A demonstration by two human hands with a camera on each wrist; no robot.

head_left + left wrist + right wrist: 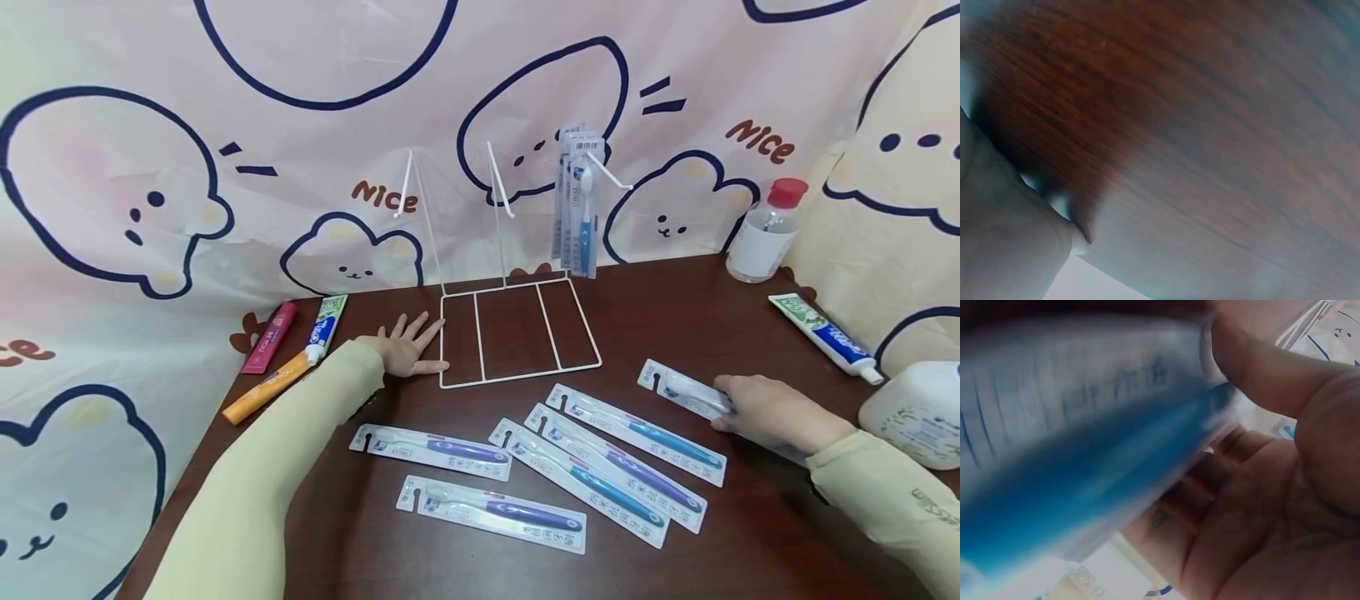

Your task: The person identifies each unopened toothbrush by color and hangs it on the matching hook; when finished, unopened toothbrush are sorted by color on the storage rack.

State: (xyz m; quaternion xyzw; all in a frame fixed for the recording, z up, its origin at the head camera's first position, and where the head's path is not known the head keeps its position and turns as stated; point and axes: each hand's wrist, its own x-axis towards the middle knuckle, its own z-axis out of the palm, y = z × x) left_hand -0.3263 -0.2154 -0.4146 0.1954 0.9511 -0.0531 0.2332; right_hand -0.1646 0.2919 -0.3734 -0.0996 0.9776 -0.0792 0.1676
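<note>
My right hand (772, 408) grips a packaged toothbrush (684, 393) at the right of the table; in the right wrist view its blue handle (1104, 469) shows inside the clear pack, between thumb and fingers. My left hand (408, 346) lies with spread fingers at the left side of a white wire rack (521, 379), fingertips right at its base frame. In the left wrist view only part of that hand (1010, 225) shows above the wood. Several packaged toothbrushes (498, 512) with purple or blue handles lie in front of the rack. Others (585, 208) hang on its right hook.
At the left lie a pink tube (270, 337), an orange box (266, 387) and a toothpaste tube (326, 329). Another toothpaste tube (825, 337), a red-capped bottle (765, 233) and a white bottle (918, 412) are at the right. A patterned cloth (315, 125) hangs behind.
</note>
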